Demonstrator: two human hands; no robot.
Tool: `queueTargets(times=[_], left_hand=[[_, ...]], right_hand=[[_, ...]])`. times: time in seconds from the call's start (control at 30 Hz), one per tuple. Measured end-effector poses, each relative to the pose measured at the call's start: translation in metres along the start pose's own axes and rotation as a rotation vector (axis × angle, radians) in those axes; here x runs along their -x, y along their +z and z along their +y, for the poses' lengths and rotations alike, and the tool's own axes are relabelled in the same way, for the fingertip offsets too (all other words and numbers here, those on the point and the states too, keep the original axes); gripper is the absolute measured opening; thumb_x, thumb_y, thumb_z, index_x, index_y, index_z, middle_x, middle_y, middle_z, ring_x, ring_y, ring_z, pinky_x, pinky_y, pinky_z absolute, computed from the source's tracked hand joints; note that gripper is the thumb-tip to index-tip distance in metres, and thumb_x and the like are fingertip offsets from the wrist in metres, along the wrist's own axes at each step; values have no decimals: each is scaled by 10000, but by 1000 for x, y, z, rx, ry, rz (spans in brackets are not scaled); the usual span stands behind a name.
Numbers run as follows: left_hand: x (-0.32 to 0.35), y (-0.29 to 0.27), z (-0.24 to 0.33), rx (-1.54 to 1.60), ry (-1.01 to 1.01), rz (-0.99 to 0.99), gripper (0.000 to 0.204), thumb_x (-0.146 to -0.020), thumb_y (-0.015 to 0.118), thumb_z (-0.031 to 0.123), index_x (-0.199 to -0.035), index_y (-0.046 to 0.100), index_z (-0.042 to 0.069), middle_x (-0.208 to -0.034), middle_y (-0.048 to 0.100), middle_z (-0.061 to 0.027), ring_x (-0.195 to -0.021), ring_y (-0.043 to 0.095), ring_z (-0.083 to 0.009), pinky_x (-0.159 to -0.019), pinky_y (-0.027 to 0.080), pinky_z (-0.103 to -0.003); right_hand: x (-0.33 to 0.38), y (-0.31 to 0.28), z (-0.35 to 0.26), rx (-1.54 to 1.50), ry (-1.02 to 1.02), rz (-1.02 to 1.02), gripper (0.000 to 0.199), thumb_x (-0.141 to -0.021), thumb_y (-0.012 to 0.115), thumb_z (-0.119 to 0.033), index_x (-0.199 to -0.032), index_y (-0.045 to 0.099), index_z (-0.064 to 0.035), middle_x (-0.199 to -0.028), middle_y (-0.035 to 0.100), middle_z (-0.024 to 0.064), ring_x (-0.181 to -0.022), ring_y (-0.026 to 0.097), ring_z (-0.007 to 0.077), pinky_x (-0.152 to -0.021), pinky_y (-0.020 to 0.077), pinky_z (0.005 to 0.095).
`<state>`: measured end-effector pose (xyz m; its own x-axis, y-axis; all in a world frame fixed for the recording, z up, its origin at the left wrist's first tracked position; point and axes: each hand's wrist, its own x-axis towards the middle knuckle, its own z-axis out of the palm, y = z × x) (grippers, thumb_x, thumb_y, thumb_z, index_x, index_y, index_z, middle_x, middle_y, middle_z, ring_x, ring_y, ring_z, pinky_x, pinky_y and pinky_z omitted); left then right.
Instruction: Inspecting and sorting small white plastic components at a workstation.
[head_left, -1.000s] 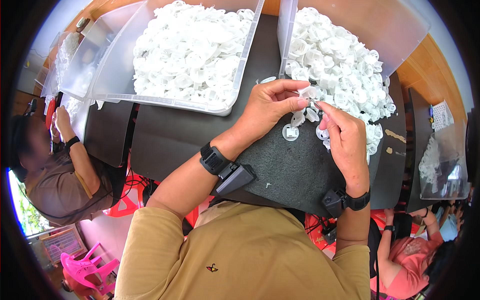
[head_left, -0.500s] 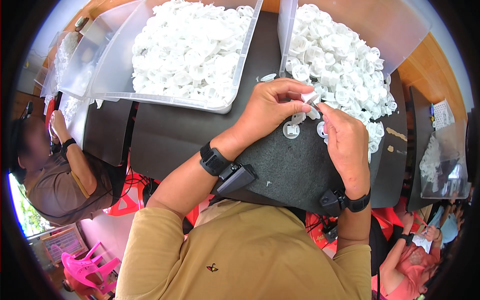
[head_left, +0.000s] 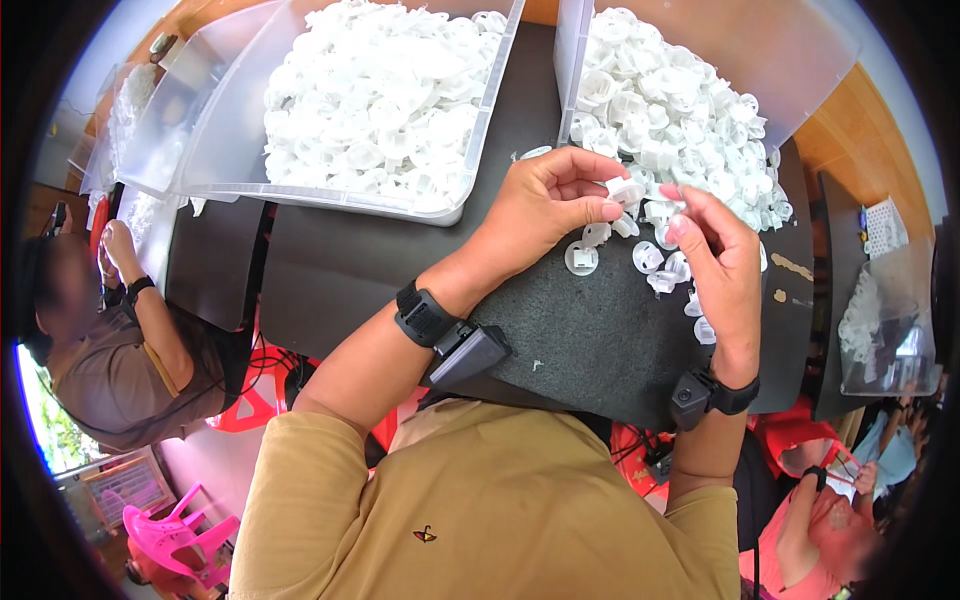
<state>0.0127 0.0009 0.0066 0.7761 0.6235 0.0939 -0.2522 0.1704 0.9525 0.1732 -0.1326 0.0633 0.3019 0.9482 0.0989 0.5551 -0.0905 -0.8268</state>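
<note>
Right hand (head_left: 727,258) drawn aside, loosely spread, left hand (head_left: 545,208) pinching white part (head_left: 627,190), heap (head_left: 690,125), plastic bin (head_left: 335,203) beyond

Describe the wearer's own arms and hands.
The left sleeve and right sleeve are short and tan. The left hand and right hand wear no gloves. The left wristband and right wristband are black, with a dark boxy left device and right device.

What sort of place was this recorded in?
Probably a small workshop for manual work on plastic parts. A clear bin heaped with white plastic pieces stands on a dark table, another heap lies to its right, and co-workers are nearby on both sides.
</note>
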Motion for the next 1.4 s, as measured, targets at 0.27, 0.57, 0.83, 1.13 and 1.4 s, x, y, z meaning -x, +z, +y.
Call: queueTargets(times=[0.27,0.57,0.83,1.13,1.4], left_hand=[[3,6,-1,219,-70,-109,338,-829,687,-3,-1149,582,-26,-1113,637,-108,-1034,618,-162,-928,507,-303],[4,11,-7,220,-29,-62,355,-828,686,-5,-1167,581,-9,-1139,624,-92,-1034,606,-145,-914,504,-288],[-2,1,-10,244,-36,13,371,-839,690,22,-1187,562,-5,-1147,621,-93,-1017,610,-139,-884,511,-278],[-3,-4,-13,305,-90,65,428,-833,704,29,-1225,535,7,-1108,627,-90,-1021,618,-145,-867,523,-270],[-4,-7,-14,370,-137,33,365,-856,677,40,-1205,571,51,-1156,619,-72,-1042,616,-157,-885,526,-272]], right_hand=[[-7,19,6,-431,37,52,187,-892,645,-111,-1024,608,17,-823,646,19,-637,509,-5,-525,375,160],[-5,24,4,-366,14,81,165,-901,632,-111,-1007,613,15,-859,650,24,-652,515,17,-564,403,169],[-1,10,-5,-167,-14,125,182,-939,505,-65,-1056,629,1,-823,645,31,-611,503,53,-563,418,212],[1,14,-7,147,-163,110,306,-904,509,-11,-1184,629,-45,-708,606,92,-598,560,161,-588,463,282],[0,16,-8,100,-218,124,332,-890,484,23,-1189,618,-30,-764,597,121,-645,569,180,-612,457,285]])
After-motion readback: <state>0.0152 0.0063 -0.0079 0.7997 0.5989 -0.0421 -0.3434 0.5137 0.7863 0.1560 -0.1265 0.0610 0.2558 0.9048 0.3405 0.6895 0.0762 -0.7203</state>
